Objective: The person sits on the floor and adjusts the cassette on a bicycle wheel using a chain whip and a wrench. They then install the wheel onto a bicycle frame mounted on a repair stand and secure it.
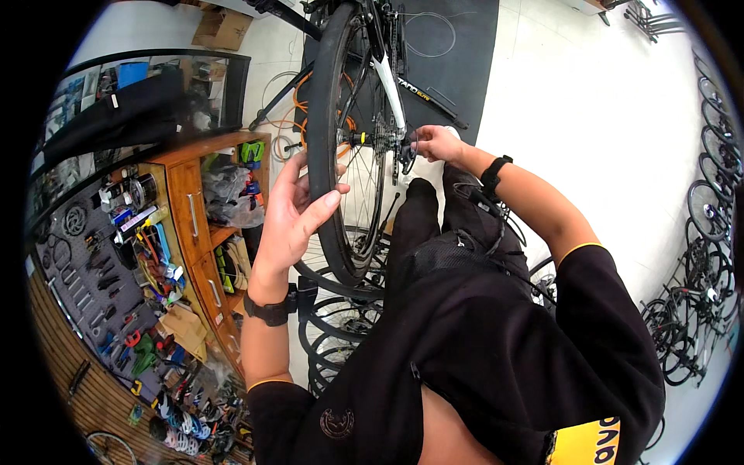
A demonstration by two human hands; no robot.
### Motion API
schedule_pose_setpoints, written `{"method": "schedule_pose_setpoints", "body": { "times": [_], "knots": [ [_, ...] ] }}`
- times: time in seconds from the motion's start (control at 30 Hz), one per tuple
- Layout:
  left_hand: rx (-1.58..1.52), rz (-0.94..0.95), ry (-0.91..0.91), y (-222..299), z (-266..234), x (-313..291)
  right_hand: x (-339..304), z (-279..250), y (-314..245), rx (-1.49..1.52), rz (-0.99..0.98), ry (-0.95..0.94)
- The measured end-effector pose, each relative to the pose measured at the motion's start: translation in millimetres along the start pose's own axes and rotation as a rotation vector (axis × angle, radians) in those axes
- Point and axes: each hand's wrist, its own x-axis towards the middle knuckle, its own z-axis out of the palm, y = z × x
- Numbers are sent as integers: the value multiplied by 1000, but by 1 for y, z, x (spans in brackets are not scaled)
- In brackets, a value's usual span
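Observation:
In front of me a bicycle's rear wheel with a black tyre stands upright. My left hand is round the tyre's near left side, with the thumb across the tread and the fingers partly hidden behind it. At the hub is a cassette of metal sprockets, and a white frame stay runs down beside it. The rear derailleur hangs to the right of the cassette. My right hand is closed at the derailleur, its fingertips pinched on it; the exact part they grip is too small to tell.
A wooden cabinet and a pegboard with tools stand on the left. A black mat lies beneath the bicycle, with a coiled cable on it. An orange hose lies behind the wheel. Several bicycles line the right wall.

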Motion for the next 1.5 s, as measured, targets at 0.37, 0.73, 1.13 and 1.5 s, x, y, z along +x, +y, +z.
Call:
{"method": "schedule_pose_setpoints", "body": {
  "times": [0.37,0.73,1.13,1.5],
  "knots": [
    [-106,22,-173,2,-16,7,22,29,-1,-104,-9,193],
    [-451,-5,-102,-8,-22,5,19,33,1,-70,-81,191],
    [-4,-363,8,-233,-130,105,22,29,-5,-142,-48,144],
    [-566,-474,179,-237,-80,154,24,19,11,22,-78,136]
  ]
}}
